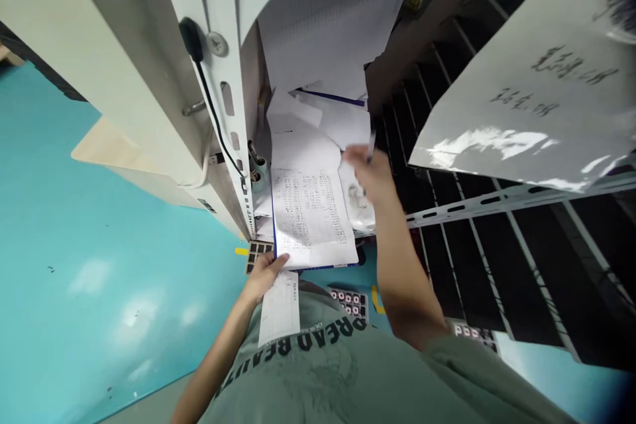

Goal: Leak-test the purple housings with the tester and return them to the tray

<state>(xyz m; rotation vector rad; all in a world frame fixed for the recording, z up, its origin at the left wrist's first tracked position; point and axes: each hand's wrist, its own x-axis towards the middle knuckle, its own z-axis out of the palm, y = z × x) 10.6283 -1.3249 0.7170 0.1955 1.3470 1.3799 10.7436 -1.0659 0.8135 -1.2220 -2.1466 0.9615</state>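
A notebook [313, 218] with a blue edge lies open in front of me, its page covered in columns of handwriting and an upper page [305, 149] folded back. My left hand [265, 275] is closed on its lower left corner, thumb on top. From that same hand a white paper slip [279, 311] with faint lines hangs over my shirt; whether the fingers pinch it too is hard to see. Right of the notebook, above a clear plastic bag [358, 202], my right hand [370, 169] is raised and slightly blurred. Its fingers are closed around a dark pen [371, 146].
Loose papers [328, 26] cover the surface behind the notebook. A pen holder [258, 172] stands at its left, by a white slotted post [228, 86]. Dark racks [477, 252] and a hanging sheet with handwriting [541, 93] are on the right. Blue floor [99, 238] shows left.
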